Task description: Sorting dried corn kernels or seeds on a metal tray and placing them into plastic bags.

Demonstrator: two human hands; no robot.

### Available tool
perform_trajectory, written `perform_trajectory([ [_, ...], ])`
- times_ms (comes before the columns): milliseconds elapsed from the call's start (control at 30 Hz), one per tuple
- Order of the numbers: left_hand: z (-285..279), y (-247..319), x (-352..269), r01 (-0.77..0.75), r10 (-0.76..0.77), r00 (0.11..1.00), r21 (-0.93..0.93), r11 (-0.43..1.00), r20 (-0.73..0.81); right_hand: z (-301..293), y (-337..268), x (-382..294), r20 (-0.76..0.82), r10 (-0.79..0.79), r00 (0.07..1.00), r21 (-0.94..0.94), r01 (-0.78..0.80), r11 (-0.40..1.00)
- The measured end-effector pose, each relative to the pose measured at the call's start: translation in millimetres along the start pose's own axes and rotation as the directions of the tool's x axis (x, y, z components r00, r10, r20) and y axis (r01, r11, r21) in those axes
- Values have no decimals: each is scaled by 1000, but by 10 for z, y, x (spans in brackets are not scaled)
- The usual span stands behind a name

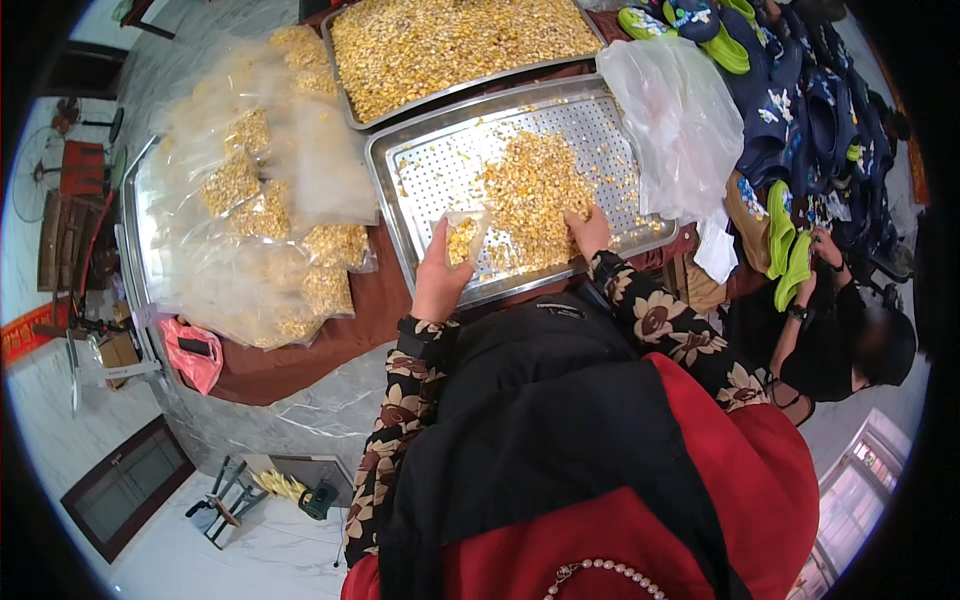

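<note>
My left hand (441,279) holds a small clear plastic bag (466,234) with yellow corn kernels in it, over the near left part of a perforated metal tray (427,180). A loose heap of corn kernels (529,195) lies on the tray, with stray kernels scattered around it. At the heap's right edge, my right hand (590,232) touches the kernels with its fingertips. Whether its fingers hold any kernels is hidden. Left of the tray lies a broad pile of clear plastic bags (262,195), several of them filled with kernels.
Behind the perforated tray, a second metal tray (465,52) is full of kernels. A crumpled translucent plastic bag (667,127) overlaps the tray's right side. Many clogs (780,127) are heaped at the right, where another person (840,337) handles a green clog (793,270). A pink bag (193,352) lies at lower left.
</note>
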State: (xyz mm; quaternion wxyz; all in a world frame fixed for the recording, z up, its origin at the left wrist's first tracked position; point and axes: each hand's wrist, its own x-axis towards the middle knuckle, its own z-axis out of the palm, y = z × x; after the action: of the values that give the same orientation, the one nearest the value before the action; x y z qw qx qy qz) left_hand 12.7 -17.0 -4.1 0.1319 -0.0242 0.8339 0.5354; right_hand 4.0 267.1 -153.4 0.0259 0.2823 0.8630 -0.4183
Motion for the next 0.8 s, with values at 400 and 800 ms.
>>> perform_trajectory([
  [400,2,147,57,71,-72,996,11,997,48,-323,-177,227,858,3,514,476,-798,370],
  [800,7,119,53,48,-50,998,53,997,28,-616,-2092,-212,996,-92,-16,60,-648,759],
])
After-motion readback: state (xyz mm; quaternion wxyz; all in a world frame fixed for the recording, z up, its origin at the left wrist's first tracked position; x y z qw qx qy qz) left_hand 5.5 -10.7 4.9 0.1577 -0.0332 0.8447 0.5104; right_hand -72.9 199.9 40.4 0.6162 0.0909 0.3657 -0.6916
